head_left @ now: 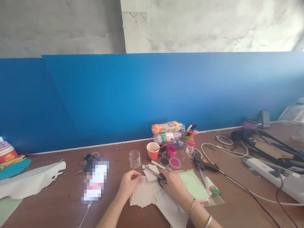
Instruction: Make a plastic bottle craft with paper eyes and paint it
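L hand (128,183) has thumb & fingertips pinched together on a small paper piece (142,179), held just off the surface (59,202) right at the scissors (153,173), prob. so the blades can reach its edge. R hand (173,185) is clamped through the scissor handles, blades apart, tips pointing left. A beige sheet (143,196) lies under both hands, w/ a green sheet (193,185) beside it. Clear cup (135,159), orange cup (153,150) & glue gun (204,164) sit behind, within reach.

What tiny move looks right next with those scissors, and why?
Probably close the scissors on the small paper piece: the right hand holds them with the blades pointing at the piece, which the left hand pinches.
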The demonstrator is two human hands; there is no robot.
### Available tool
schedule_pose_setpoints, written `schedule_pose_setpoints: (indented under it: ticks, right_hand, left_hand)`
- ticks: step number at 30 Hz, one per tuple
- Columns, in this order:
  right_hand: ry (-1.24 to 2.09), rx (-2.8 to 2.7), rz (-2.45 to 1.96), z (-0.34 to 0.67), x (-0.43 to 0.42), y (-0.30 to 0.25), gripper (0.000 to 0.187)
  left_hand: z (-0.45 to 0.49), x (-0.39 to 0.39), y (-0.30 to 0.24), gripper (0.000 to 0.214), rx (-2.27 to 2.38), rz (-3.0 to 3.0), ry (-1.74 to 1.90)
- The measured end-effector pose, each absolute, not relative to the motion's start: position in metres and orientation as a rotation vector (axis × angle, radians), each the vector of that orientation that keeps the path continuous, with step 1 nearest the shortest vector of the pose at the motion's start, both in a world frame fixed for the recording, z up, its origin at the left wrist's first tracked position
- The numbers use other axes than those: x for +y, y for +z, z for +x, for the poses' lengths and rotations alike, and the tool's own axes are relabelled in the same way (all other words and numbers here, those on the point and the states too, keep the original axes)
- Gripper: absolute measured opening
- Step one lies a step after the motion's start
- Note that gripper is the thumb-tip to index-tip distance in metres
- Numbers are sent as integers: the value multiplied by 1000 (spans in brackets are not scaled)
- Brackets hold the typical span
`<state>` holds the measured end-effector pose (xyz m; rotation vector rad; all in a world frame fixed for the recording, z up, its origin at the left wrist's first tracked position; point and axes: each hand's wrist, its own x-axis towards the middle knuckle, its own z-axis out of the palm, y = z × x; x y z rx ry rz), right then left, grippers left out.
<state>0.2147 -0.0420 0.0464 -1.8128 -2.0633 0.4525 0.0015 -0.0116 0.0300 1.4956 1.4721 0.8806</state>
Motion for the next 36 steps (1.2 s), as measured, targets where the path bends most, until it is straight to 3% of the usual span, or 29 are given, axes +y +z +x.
schedule_pose_setpoints:
  ticks: [4,11,18,27,36]
  right_hand:
    - [497,-2006,-1774,215,-41,43,43]
    - [495,-1881,-1702,215,-38,41,37]
    - [476,-1799,-1630,215,-36,41,39]
    - [460,-1809,-1586,216,-34,34,37]
    - [499,-1797,-1581,214,-33,37,39]
  left_hand:
    - [7,-15,29,14,1505,1675,889]
    - [23,-23,28,30,1454,2265,905]
    - [22,-24,36,31,1537,2404,827]
    - [55,-16,38,41,1650,2392,353]
    - [61,-11,34,43,1686,2359,361]
